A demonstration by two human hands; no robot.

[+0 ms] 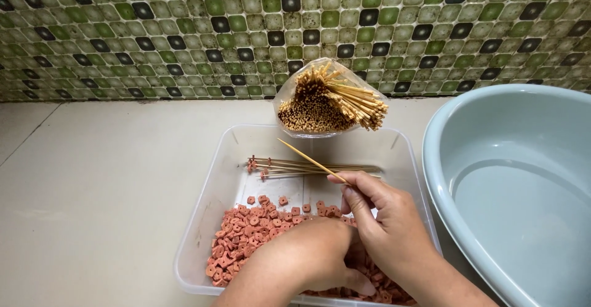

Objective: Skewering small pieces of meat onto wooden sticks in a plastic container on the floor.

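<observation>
Threading skewers over the tray

Beside the grey basin (511, 178) at the tabletop's right edge, we are working over the clear tray (212, 190): left hand (308, 258) digging into reddish pieces (246, 233), fingers hidden; right hand (385, 218) pinching a skewer (308, 158), point raised for threading.

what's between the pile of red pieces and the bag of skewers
In the head view, a few skewers lying flat in the clear tray, between the red pieces and the bag.
</observation>
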